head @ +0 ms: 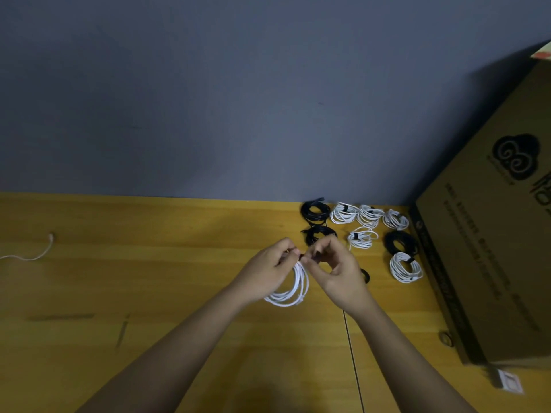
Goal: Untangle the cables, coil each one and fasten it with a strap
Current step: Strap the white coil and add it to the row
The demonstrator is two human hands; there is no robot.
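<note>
White coil (293, 289) pinched at 12 o'clock by left hand (269, 268); right hand (337, 268) grips black strap (310, 258). Judgement: wrap snugly, keep loops bunched.

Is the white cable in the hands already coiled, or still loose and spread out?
Coiled: the white cable hangs in several round loops from the left hand, while the right hand pinches a black strap at its top.

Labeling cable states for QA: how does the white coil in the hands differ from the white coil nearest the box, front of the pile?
The held white coil hangs off the table, gripped by the left hand; the white coil by the box lies flat on the table.
The held coil's black strap is pinched by the right hand and looks unfinished; the box-side coil's strap is closed.
Both are white, multi-loop coils.
</note>
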